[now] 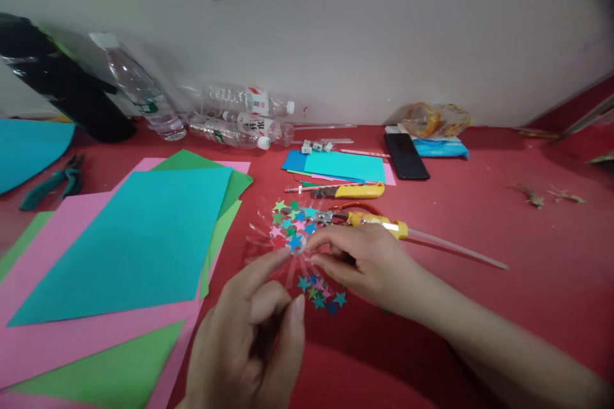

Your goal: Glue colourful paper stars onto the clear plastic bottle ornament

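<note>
Behind 1 fringed plastic piece [300, 249]: 1 yellow utility knife [359, 191]. Left grip [235, 332], unclenched, in front; right grip [369, 262], pinching, contents indeterminate, to its right.

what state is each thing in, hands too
left hand: index fingertip at blue star
right hand: thumb and forefinger close together
stars: mostly in two clusters
paper: overlapping sheets
knife: lying, blade unclear
phone: lying flat, screen dark
upright bottle: capped
other bottles: on their sides
teal pliers: lying

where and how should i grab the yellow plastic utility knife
Grip the utility knife by its wide yellow handle, probably from above and the right: it lies flat, with that handle toward the right and its narrower dark end pointing left.
</note>
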{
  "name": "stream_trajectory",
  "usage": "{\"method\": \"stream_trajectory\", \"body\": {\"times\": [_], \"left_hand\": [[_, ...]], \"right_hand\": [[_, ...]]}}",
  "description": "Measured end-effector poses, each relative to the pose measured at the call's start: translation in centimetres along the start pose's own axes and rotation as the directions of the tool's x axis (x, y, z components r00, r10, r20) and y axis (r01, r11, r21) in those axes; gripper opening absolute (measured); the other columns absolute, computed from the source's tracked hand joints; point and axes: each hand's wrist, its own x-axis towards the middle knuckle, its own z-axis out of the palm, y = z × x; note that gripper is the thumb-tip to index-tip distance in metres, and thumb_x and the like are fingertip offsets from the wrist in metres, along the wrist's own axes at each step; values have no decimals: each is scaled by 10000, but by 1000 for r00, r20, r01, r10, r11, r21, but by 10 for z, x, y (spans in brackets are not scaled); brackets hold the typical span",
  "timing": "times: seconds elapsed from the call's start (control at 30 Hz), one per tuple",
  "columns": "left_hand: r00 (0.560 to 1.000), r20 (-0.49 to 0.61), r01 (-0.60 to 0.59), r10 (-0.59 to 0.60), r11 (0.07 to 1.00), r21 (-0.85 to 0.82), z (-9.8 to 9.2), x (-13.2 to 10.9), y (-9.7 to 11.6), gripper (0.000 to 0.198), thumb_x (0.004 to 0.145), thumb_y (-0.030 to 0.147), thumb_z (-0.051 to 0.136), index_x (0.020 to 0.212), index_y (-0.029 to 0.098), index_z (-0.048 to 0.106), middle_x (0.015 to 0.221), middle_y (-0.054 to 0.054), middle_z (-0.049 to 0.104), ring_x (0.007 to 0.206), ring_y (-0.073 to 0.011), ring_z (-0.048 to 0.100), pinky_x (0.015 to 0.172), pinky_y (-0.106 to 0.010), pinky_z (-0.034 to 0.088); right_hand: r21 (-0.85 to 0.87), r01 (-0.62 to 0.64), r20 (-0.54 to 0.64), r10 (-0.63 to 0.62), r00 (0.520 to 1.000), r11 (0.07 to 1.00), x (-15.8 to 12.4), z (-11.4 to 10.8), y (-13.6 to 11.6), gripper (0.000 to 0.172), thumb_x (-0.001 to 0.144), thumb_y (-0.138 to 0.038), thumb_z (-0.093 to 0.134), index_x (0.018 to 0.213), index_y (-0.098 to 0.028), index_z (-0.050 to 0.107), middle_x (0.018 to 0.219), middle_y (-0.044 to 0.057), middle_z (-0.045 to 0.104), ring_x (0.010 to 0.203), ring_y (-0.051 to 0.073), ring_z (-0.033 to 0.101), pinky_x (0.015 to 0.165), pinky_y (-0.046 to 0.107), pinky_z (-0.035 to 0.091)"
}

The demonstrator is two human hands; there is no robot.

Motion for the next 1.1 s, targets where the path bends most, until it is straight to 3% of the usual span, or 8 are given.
{"method": "stream_trajectory", "body": {"times": [0.13,0.23,0.4,0.53,0.7,0.83,0.97,1.1], "left_hand": [[974,-105,-183,202,969,166,2,3,-1,251,811,162,595,1031,280,617,611,45,579,490,-134,508,560,-286,447],[981,-74,-164,177,975,148,4,6,-4,299,819,167,588,1094,283,605,560,64,520,436,-124,452,487,-270,402],[984,-87,-145,154,984,101,4,12,-6,285,809,162,593,1071,266,633,537,74,485,440,-120,444,482,-265,384],[975,-87,-183,202,964,191,3,15,-5,221,816,163,580,1007,259,639,596,50,549,532,-134,527,568,-275,448],[967,-34,-232,251,930,286,-1,16,-7,228,859,153,538,1055,246,608,601,48,570,547,-133,542,583,-273,464],[954,-18,-280,298,914,294,-2,17,-13,265,880,145,526,1123,235,581,611,54,584,520,-115,539,550,-254,474],[906,25,-412,423,863,292,-5,21,-21,300,869,108,526,1136,234,575,601,65,589,480,-96,539,486,-218,477],[888,40,-448,458,843,299,-6,23,-25,312,865,108,536,1160,207,553,611,65,598,506,-89,566,487,-198,494]], "right_hand": [[-91,107,-102,-116,988,990,-2,-7,1,183,941,-278,508,1028,-221,658,712,-25,681,586,97,537,592,229,338],[-114,188,-129,-202,971,976,-3,-15,0,178,951,-215,475,1025,-203,636,780,-16,685,609,84,537,599,217,351],[-359,327,-70,-375,925,874,-2,-17,-4,215,946,-206,464,862,-179,660,664,-4,585,607,123,485,556,270,296],[-409,357,-4,-393,920,840,0,-10,-4,215,937,-185,456,873,-164,660,709,7,594,621,139,468,568,300,291],[-415,360,-23,-405,914,835,1,-7,-1,177,926,-194,481,916,-149,652,765,23,586,688,152,468,608,306,321],[-480,406,-21,-473,881,777,3,-4,2,174,935,-181,489,850,-152,638,744,21,569,692,152,445,626,309,322],[-515,461,-32,-553,832,723,3,3,6,173,935,-145,503,802,-143,614,735,10,575,673,136,422,596,301,295],[-542,468,-36,-575,818,699,2,6,8,177,938,-127,497,818,-138,627,730,2,581,657,135,421,576,301,288]]}}
